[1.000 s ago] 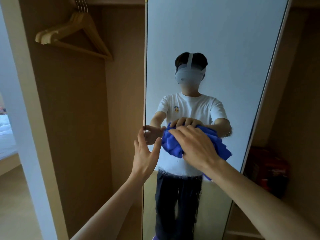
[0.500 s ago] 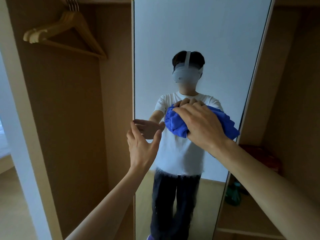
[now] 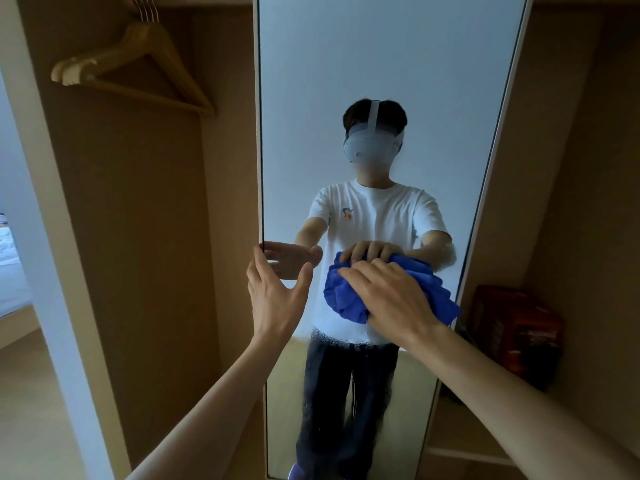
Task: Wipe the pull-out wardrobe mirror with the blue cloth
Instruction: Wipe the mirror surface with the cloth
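At the middle of the tall, narrow pull-out mirror (image 3: 381,64), a smooth glass panel with a thin pale frame, the right hand (image 3: 394,299) holds a bunched, soft-piled blue cloth (image 3: 346,299) against the glass, its fingers curled over the top of the wad. The cloth is crumpled into rounded folds; its right folds reach close to the mirror's right edge, and a strip of bare glass lies between its left side and the left hand (image 3: 273,299). That hand is raised at the mirror's left edge, fingers straight and spread wide with the thumb splayed, the fingertips up against the frame; whether they press on it cannot be told. Just below the cloth a hazy, streaked band crosses the glass. The glass runs on well above and below the cloth, flat and glossy, reflecting the person in a white T-shirt and dark trousers. Left of the mirror stands a matt, light-brown wooden wardrobe panel (image 3: 138,237), with pale wooden coat hangers (image 3: 138,57) on wire hooks high up. Right of the mirror, farther in on a wooden shelf, sits a red box (image 3: 516,327).
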A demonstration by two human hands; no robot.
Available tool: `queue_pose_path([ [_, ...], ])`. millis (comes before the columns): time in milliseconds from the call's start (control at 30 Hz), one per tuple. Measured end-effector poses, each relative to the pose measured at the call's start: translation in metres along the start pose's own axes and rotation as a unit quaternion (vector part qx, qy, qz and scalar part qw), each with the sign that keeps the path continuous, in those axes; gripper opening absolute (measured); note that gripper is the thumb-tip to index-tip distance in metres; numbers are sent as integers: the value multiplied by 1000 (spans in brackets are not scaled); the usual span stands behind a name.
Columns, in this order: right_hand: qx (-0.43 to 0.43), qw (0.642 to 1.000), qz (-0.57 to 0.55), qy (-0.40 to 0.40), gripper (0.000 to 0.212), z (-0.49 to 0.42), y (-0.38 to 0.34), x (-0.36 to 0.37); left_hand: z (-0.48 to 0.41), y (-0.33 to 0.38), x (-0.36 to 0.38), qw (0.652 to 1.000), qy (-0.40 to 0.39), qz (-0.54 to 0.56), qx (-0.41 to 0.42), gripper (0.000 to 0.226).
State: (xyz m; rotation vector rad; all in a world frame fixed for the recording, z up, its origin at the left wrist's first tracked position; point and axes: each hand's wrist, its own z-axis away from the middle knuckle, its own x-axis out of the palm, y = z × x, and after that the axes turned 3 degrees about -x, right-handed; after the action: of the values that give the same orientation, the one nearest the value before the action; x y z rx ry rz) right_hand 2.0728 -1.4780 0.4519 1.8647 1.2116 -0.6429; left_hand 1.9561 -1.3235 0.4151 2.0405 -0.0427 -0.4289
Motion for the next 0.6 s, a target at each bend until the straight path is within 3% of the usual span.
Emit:
queue_pose_path([
  [133,20,999,12,22,37,-9,22,-18,7,-6,4,1000,-9,-10,-22,99],
  [367,36,992,25,115,52,-20,52,-58,10,-5,14,999,11,-16,-37,104],
  [500,19,994,31,102,29,-17,53,-53,12,-5,20,999,24,-18,-35,106],
  [600,15,996,41,79,33,-6,51,-39,15,-8,23,999,35,-28,-30,107],
])
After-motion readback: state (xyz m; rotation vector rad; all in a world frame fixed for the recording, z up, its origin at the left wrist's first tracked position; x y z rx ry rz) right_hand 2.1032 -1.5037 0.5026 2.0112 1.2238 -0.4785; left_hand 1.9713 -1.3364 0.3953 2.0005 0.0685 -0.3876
